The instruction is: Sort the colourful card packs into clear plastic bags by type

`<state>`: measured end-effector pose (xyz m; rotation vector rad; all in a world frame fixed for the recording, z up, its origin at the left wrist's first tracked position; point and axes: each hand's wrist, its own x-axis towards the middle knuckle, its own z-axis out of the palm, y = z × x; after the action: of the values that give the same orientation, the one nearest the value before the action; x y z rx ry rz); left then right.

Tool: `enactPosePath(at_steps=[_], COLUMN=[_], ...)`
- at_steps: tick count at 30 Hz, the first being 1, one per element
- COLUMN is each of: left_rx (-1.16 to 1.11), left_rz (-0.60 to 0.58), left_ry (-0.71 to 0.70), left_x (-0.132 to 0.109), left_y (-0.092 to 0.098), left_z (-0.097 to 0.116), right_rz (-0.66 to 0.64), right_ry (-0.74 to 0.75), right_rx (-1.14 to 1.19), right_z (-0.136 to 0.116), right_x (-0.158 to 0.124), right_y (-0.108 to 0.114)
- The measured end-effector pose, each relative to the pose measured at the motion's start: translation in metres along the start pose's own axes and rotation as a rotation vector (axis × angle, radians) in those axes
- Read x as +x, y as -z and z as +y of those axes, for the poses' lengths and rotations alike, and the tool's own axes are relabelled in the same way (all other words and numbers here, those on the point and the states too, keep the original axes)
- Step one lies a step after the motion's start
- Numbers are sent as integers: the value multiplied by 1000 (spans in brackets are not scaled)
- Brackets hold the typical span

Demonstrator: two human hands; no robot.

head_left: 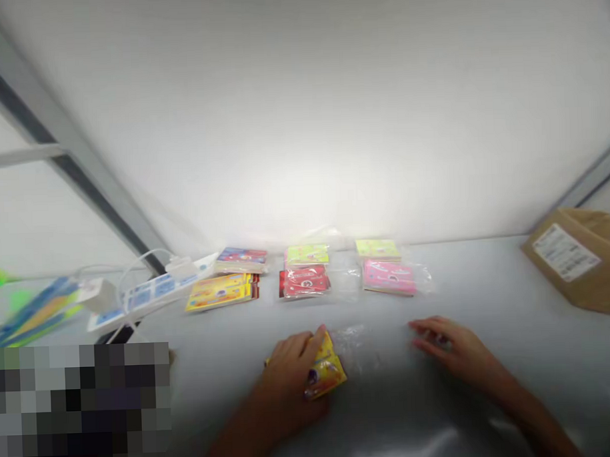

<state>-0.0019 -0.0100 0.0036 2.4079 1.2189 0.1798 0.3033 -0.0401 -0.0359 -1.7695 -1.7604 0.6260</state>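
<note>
My left hand [290, 369] grips a small yellow packet [326, 369] on the white table, fingers curled over its left edge. A clear plastic bag [359, 346] lies just right of the packet. My right hand [449, 350] rests flat on the table with fingers stretched toward the bag, holding nothing. Beyond the hands lie stacks of small colourful packets: a yellow stack [220, 291], a blue-red stack [242, 257], a red stack [304, 282], two green stacks [307, 255] [378, 248] and a pink stack [389, 277].
A white power strip [157, 287] with cables lies at the left, next to blue and green items [32, 311]. A brown cardboard box [581, 259] sits at the right edge. A white wall stands behind the table. The lower left corner is pixelated.
</note>
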Motion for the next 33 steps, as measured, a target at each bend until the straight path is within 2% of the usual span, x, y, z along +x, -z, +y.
enactPosePath(at_steps=[4, 11, 17, 22, 28, 33], left_rx=[2, 1, -7, -1, -12, -17], left_rz=[18, 12, 7, 9, 22, 23], left_ry=[-3, -10, -8, -9, -14, -17], left_x=[0, 1, 0, -1, -2, -1], left_y=[0, -2, -3, -4, -2, -2], left_z=[1, -2, -3, -3, -2, -2], right_rz=[-6, -22, -51, -70, -35, 55], right_ry=[-27, -59, -65, -83, -7, 43], right_rx=[-71, -50, -25, -53, -37, 95], right_z=[17, 6, 9, 8, -3, -29], right_x=[-7, -16, -21, -14, -1, 5], right_y=[3, 4, 4, 1, -5, -9])
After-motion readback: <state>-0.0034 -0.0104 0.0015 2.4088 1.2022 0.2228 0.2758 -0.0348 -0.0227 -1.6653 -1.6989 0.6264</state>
